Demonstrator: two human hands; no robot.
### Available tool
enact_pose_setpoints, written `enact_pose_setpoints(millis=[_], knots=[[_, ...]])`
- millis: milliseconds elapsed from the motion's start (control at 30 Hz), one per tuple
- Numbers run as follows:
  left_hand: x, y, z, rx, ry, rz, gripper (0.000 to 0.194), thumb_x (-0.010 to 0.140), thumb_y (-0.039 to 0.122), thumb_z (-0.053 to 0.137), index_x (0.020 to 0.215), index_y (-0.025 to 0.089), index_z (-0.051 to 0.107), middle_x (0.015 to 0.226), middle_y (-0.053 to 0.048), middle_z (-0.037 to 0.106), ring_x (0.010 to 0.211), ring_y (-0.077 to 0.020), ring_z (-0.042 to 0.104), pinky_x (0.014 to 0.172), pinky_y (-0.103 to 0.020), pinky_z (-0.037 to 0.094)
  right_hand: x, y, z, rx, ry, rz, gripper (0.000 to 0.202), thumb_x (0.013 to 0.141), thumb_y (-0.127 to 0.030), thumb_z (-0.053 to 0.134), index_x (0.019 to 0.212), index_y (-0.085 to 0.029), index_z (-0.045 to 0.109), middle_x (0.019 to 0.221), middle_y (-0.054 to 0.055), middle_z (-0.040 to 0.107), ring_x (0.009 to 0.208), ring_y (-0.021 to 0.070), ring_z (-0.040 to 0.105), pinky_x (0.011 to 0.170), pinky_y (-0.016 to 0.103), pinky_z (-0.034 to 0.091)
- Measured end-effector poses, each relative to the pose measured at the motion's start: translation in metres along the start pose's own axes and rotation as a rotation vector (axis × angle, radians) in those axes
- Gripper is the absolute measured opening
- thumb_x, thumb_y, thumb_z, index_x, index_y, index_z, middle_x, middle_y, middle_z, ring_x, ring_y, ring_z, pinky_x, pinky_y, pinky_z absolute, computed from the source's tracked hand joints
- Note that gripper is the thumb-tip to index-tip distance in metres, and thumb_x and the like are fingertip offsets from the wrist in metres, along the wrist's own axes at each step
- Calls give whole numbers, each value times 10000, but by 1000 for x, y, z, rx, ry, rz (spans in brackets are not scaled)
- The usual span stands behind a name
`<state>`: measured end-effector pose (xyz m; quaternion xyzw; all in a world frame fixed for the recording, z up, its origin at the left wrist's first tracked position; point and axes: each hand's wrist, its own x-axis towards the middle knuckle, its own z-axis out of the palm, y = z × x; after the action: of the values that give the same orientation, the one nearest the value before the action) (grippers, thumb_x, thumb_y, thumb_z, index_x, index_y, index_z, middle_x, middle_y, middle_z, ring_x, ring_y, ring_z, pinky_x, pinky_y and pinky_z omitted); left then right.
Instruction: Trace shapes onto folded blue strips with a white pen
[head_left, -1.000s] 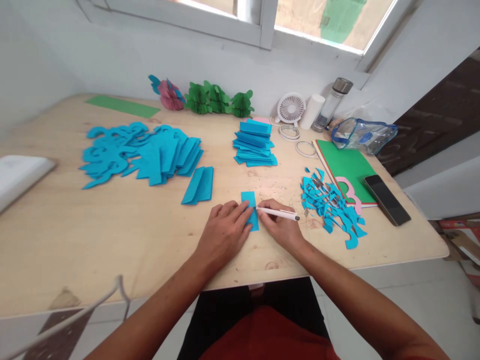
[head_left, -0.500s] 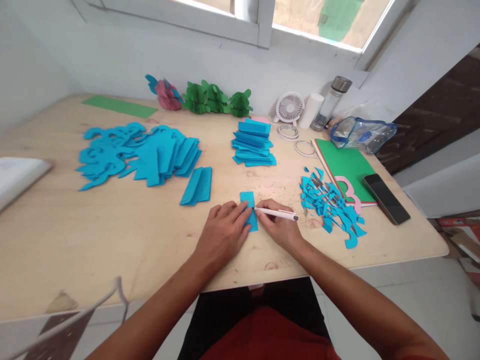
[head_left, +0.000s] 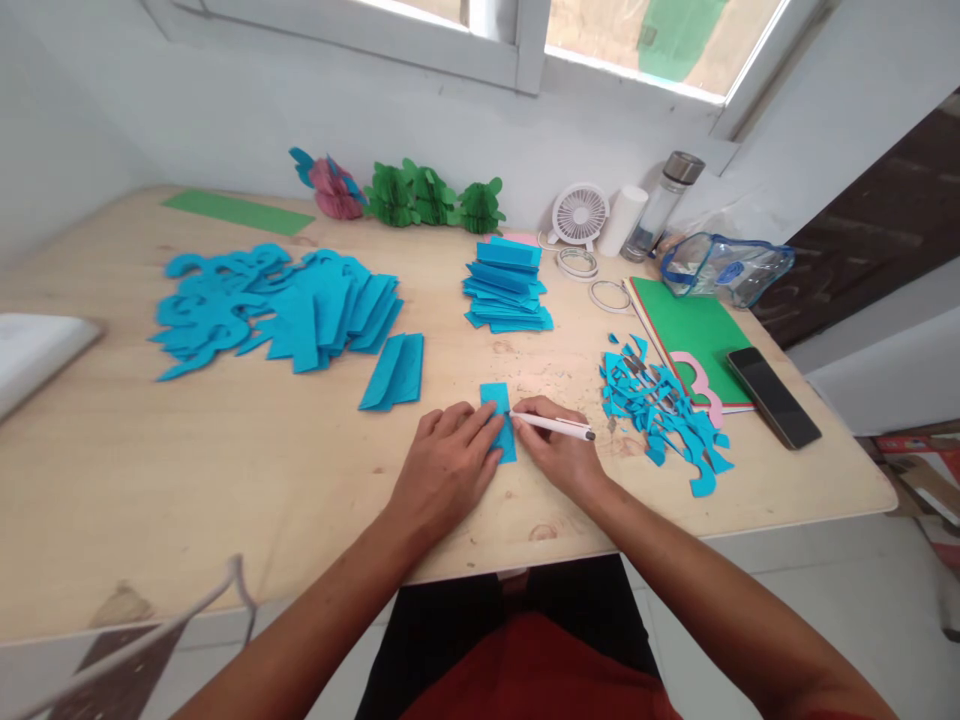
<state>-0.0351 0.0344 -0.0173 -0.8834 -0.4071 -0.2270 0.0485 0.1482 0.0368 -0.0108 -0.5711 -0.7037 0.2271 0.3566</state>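
Observation:
Close to the table's front edge lies a small blue paper strip [head_left: 495,393]. My left hand [head_left: 454,455] rests flat on it with the fingers stretched out, covering its left and middle part. A white pen [head_left: 555,426] with a dark end is pinched in my right hand [head_left: 564,458], its tip at the strip's right edge. Just up and left of my hands is a folded blue paper piece [head_left: 396,372]. Farther back stands a stack of folded blue paper [head_left: 506,290].
Cut blue shapes [head_left: 277,300] are piled on the left. Blue scraps [head_left: 652,400] lie right, beside a green-covered book [head_left: 694,340] and a phone [head_left: 772,395]. Along the wall are green paper ornaments [head_left: 427,197], a small fan [head_left: 580,215], a bottle [head_left: 664,205] and tape rolls [head_left: 577,264].
The pen in my right hand has shifted very slightly, its tip a touch farther from me. My left hand and the paper strip stay where they were.

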Motion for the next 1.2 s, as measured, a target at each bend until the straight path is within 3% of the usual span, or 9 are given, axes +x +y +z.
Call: enact_pose_setpoints(millis=[900, 1200], knots=[[0, 1, -2, -43, -34, -30, 338, 938, 197, 474, 1226, 187, 649, 1258, -98, 674, 1103, -305, 574, 894, -458, 422, 5, -1, 1, -12, -5, 21, 146, 904, -280, 540, 898, -245, 681, 876, 18, 739, 773, 163, 672, 744, 262, 512], [1, 2, -2, -18, -16, -18, 320, 952, 218, 455, 1195, 148, 652, 1253, -102, 677, 1084, -295, 572, 894, -441, 415, 8, 1, 3, 0, -9, 10, 134, 899, -277, 547, 895, -242, 676, 870, 12, 732, 759, 160, 669, 725, 256, 504]])
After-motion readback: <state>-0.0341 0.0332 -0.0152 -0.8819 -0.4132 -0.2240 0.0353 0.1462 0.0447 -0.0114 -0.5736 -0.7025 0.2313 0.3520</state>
